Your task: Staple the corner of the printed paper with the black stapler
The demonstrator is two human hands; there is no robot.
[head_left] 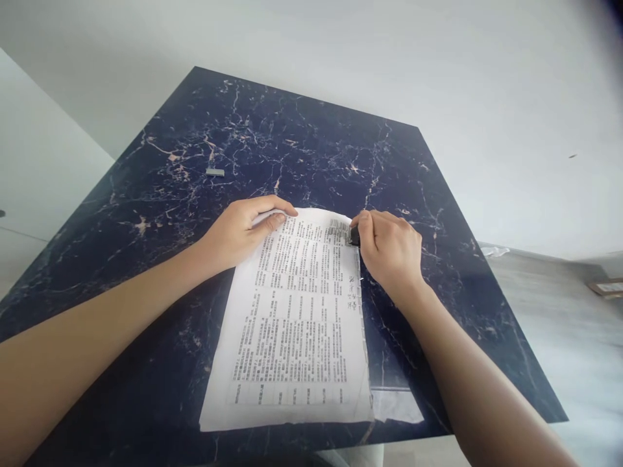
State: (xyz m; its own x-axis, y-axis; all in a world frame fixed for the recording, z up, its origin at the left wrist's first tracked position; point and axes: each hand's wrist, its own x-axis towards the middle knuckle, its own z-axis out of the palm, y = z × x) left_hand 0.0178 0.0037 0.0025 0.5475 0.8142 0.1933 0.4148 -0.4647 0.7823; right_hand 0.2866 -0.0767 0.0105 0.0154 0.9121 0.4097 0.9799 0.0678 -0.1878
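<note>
A stack of printed sheets lies on the dark table, turned so its lines of text run away from me. My left hand grips its far left corner, thumb on top and index finger along the far edge. At the far right corner, my right hand is closed around a small black object that looks like a stapler, its end over the paper's edge. Most of that object is hidden in the fist. Handwritten marks run along the stack's right margin.
The table has a dark blue marbled top with angular edges. A small pale grey bar lies beyond my left hand. A pale wall stands behind the table. Off to the right, a framed object is partly in view.
</note>
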